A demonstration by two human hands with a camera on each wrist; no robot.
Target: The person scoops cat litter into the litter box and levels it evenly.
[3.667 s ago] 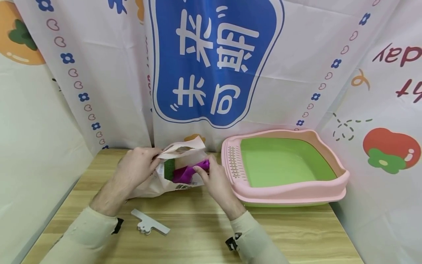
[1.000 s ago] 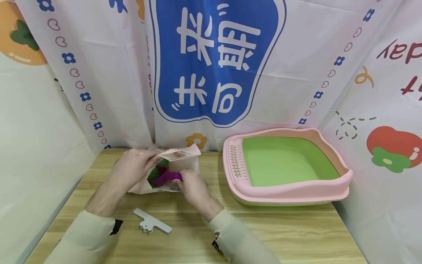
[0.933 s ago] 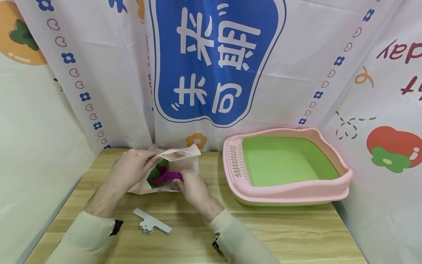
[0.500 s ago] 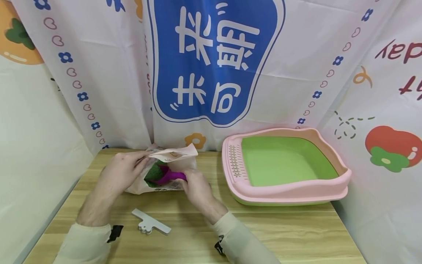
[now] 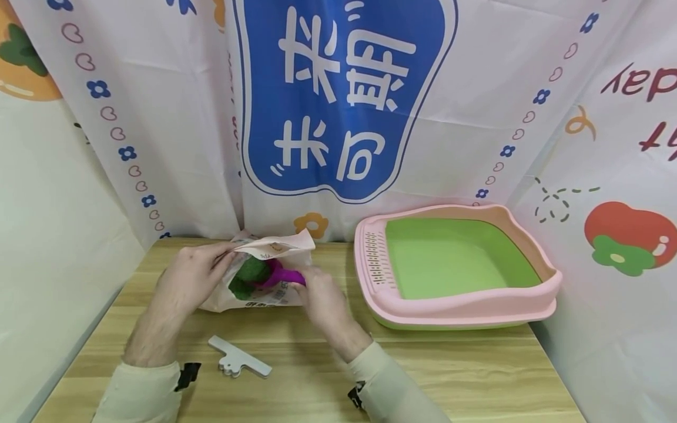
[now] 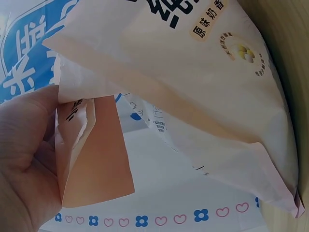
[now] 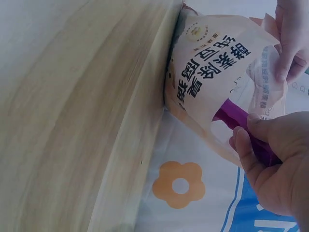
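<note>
A pale litter bag (image 5: 270,298) with dark print lies on the table, its mouth held wide. My left hand (image 5: 185,282) pinches the upper rim of that mouth; in the left wrist view, the folded edge sits between its thumb and fingers. My right hand (image 5: 325,302) grips the handle of a purple scoop (image 5: 288,275), also seen in the right wrist view as a purple handle (image 7: 237,117) under the thumb. The scoop's head is inside the bag, among green granular litter (image 5: 251,271). Part of the scoop's head is hidden by the litter and bag.
To the right stands a litter box with a pink rim (image 5: 465,311) and a green inside (image 5: 455,258). A grey-white bag clip (image 5: 240,357) lies on the wooden table (image 5: 296,382) in front of the bag. Printed cloth hangs behind the table.
The scoop was pushed left into the bag's litter, then has shifted back right a little with my right hand. My left hand keeps hold of the rim, slightly further left.
</note>
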